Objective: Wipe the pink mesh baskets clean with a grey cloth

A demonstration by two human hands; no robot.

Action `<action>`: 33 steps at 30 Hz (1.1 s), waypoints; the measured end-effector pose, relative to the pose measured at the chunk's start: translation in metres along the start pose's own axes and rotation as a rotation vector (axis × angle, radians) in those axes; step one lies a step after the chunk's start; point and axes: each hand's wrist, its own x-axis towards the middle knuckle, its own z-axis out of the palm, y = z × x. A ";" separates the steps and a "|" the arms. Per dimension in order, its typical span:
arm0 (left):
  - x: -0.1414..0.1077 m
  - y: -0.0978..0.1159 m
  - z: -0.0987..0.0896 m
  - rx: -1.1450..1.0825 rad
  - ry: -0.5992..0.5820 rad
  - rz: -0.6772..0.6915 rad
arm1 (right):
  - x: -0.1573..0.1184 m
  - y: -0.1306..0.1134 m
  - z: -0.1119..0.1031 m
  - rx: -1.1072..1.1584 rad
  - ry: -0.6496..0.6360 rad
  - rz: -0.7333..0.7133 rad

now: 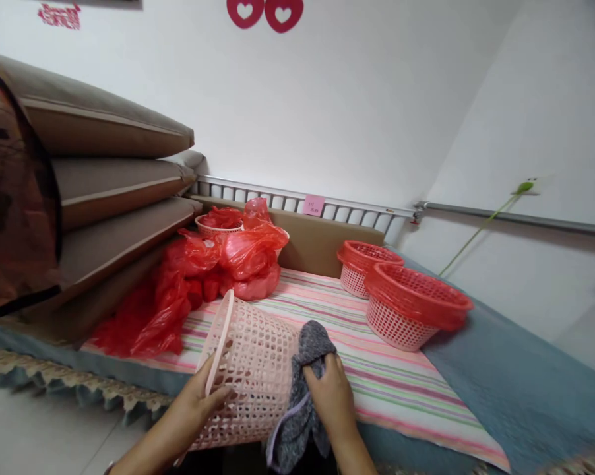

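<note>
A pink perforated plastic basket (260,356) lies tipped on its side near the front edge of the bed, its opening facing left. My left hand (203,396) grips its rim, thumb on the outer wall and the other fingers hidden inside. Bunched in my right hand (332,396) is a dark grey cloth (300,422) with a pale edging. The cloth rests against the bottom end of the basket and hangs down below it.
Red plastic bags (248,254) are heaped at the left beside stacked cushions (119,185). Two bag-lined baskets, the nearer basket (401,323) larger, stand at the right on a striped sheet (327,300). A radiator (367,214) with a pink note (314,205) runs along the wall.
</note>
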 end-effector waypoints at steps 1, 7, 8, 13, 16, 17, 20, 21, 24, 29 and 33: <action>-0.001 -0.004 -0.001 0.003 -0.005 -0.004 | 0.004 0.000 -0.001 0.004 -0.026 0.032; -0.010 -0.026 -0.007 0.002 -0.051 0.017 | 0.009 -0.051 -0.007 0.014 -0.140 -0.036; -0.012 -0.027 -0.007 0.008 -0.067 0.035 | 0.005 -0.068 -0.007 0.076 -0.148 -0.078; -0.017 -0.034 -0.011 0.169 0.059 0.164 | -0.025 -0.143 -0.014 0.361 -0.122 -0.350; -0.019 -0.043 -0.018 0.217 0.143 0.188 | -0.034 -0.155 -0.015 0.325 -0.102 -0.425; -0.019 -0.046 -0.020 0.217 0.133 0.189 | -0.034 -0.152 -0.015 0.300 -0.097 -0.432; -0.022 -0.049 -0.020 0.205 0.039 0.121 | -0.025 -0.121 -0.014 0.172 -0.083 -0.378; -0.022 -0.049 -0.020 0.195 0.012 0.078 | -0.020 -0.106 -0.013 0.111 -0.082 -0.333; -0.024 -0.055 -0.021 0.199 -0.003 0.037 | -0.004 -0.053 -0.013 -0.077 -0.100 -0.121; -0.024 -0.067 -0.024 0.246 -0.065 0.091 | -0.002 0.006 -0.012 -0.216 -0.048 0.023; -0.018 -0.046 -0.013 0.277 0.005 0.079 | -0.010 0.011 -0.003 -0.233 0.099 -0.112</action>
